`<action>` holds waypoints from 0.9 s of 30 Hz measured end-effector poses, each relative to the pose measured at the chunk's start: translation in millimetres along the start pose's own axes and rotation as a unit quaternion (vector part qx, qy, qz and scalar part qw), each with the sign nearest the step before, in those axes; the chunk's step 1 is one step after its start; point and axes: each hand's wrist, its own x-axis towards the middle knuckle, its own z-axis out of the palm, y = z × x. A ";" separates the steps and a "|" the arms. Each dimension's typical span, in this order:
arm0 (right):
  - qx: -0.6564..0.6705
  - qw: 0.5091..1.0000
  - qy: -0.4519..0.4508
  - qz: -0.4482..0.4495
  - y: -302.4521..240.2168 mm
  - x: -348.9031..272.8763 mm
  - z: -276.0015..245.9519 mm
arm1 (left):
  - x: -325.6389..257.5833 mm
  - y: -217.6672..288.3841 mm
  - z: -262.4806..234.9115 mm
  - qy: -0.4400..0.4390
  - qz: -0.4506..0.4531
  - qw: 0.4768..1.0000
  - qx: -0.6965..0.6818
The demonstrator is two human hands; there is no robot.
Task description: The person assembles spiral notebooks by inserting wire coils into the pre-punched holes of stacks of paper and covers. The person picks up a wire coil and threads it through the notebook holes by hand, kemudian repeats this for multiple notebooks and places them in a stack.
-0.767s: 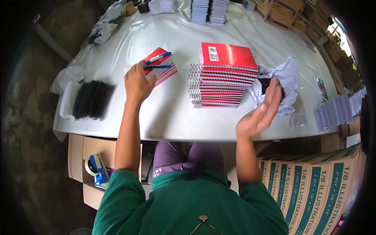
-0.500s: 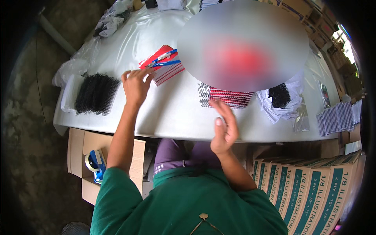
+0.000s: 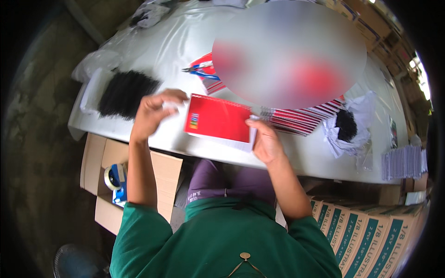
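Note:
A red-covered notebook (image 3: 218, 118) with white pages and a row of holes or coils along its top edge is held above the near part of the table. My right hand (image 3: 268, 142) grips it at its right edge, thumb on the cover. Close to the notebook's left edge is my left hand (image 3: 155, 111), fingers bent and thumb apart, with nothing visible between them. Beyond the notebook, blue-handled pliers (image 3: 204, 74) lie on red and striped booklets (image 3: 214, 86). Right of the notebook is a row of stacked red spiral notebooks (image 3: 296, 121).
Black coils (image 3: 127, 95) lie at the left beside a white block. A white wrapper holding black pieces (image 3: 346, 126) lies right, near a spiral-bound stack (image 3: 402, 162). An open carton (image 3: 162, 178) with tape stands below; boxes (image 3: 366, 231) stand lower right. A blurred oval hides the far table.
My right hand, empty before, now holds the red notebook. My left hand has moved from beside the pliers back toward me. The whole view has shifted slightly.

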 end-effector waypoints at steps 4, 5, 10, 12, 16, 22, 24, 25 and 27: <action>-0.292 0.943 -0.015 -0.160 -6.2 0.7 14.1 | -2.8 -50.5 -49.6 0.236 -0.124 0.899 0.346; -0.364 0.914 -0.034 -0.176 -5.2 1.2 10.2 | -8.4 -67.0 -54.2 0.251 -0.165 0.793 0.531; -0.379 0.901 -0.011 -0.213 21.1 1.4 2.6 | -19.8 -113.0 -28.6 0.226 -0.249 0.714 0.614; -0.428 0.884 -0.014 -0.188 25.2 6.9 -15.0 | -16.0 -101.2 -22.9 0.267 -0.171 0.692 0.649; -0.398 0.897 -0.014 -0.194 19.0 4.8 -17.3 | -11.0 -72.3 -29.4 0.321 -0.056 0.712 0.622; -0.408 0.897 -0.033 -0.165 17.9 5.4 -1.5 | -40.1 -29.4 66.6 -0.066 -0.233 0.953 0.180; -0.403 0.899 -0.028 -0.167 19.4 6.5 -11.9 | -32.1 -12.5 82.2 -0.065 -0.273 0.944 0.174; -0.387 0.908 -0.024 -0.159 20.3 5.5 -12.5 | -29.6 -16.2 71.8 -0.034 -0.271 0.942 0.193; -0.392 0.904 -0.027 -0.167 21.4 6.0 -15.3 | -22.4 -18.7 56.5 0.023 -0.237 0.946 0.220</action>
